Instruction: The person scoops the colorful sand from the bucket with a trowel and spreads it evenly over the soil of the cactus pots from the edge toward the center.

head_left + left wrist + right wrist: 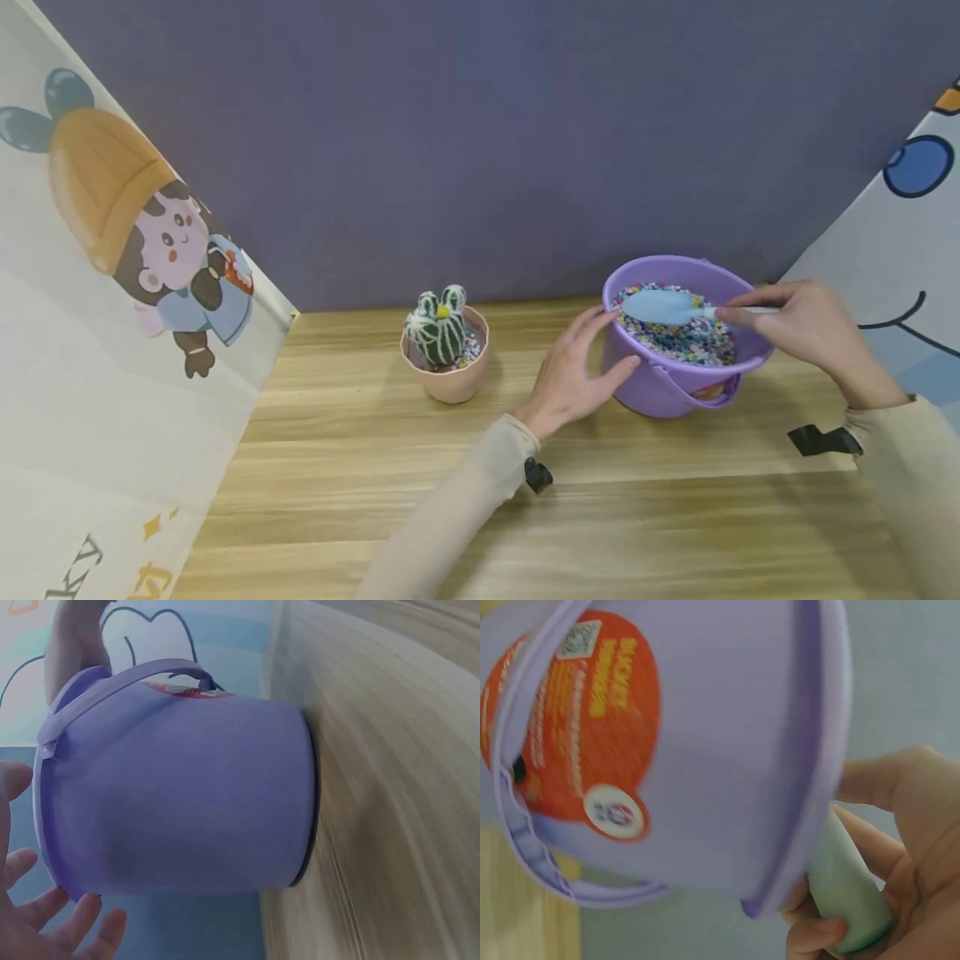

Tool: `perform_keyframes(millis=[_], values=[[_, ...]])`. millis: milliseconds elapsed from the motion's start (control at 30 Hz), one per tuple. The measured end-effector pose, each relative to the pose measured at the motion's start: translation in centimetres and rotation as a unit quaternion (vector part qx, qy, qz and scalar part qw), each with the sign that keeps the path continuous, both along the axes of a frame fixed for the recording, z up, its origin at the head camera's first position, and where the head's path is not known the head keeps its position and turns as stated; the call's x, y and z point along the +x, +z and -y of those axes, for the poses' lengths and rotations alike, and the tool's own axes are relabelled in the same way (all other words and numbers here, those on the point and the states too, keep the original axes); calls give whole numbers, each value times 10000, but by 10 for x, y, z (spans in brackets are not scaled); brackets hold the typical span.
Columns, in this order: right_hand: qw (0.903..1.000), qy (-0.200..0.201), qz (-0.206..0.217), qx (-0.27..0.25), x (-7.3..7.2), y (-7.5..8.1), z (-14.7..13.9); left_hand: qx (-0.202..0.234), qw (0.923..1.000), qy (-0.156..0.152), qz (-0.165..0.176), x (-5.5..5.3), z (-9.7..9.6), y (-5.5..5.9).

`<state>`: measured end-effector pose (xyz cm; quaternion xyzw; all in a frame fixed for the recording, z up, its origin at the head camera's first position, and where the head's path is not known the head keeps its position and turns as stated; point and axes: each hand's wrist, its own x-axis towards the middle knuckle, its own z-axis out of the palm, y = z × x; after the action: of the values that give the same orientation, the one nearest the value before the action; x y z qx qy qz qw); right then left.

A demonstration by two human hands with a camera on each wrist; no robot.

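A purple bucket (645, 387) stands on the table at the right, partly filled with small multicoloured pebbles (701, 346). My right hand (806, 329) grips the handle of a light blue toy shovel (660, 307), its blade lying over the pebbles inside the rim. In the right wrist view my fingers curl round the pale handle (847, 889) beside the rim. My left hand (573, 379) is at the bucket's left side with fingers extended; in the left wrist view its fingertips (90, 904) meet the rim.
Left of the bucket stands a pink pot (450, 385) with a knitted-looking green cactus (442, 337) and some pebbles. Behind the wooden table (360, 467) rises a grey-blue panel (480, 150). A white panel with a cartoon figure (172, 242) flanks the left; another decorated panel borders the right.
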<state>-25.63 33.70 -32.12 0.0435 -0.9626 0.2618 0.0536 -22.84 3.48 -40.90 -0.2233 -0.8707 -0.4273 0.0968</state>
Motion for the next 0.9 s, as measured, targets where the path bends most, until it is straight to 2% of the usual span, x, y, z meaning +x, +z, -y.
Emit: perform_keyframes(millis=[167, 300, 533, 600, 767, 900], values=[[9988, 58, 29, 492, 2, 11, -10, -95, 9998, 182, 12, -5, -2, 2], [9952, -181, 42, 966, 9, 20, -21, -99, 9996, 258, -12, -8, -5, 3], [9843, -441, -628, 1591, 19, 40, -25, -169, 9992, 352, -56, -10, -6, 5], [9812, -438, -680, 1751, 21, 43, -22, -223, 9990, 369, -89, -10, -6, 5], [9772, -173, -696, 1999, 22, 34, -10, -225, 9991, 353, -68, -9, -6, 5], [9839, 142, -696, 1638, 17, 21, 1, -180, 9992, 342, 35, -8, -7, 6]])
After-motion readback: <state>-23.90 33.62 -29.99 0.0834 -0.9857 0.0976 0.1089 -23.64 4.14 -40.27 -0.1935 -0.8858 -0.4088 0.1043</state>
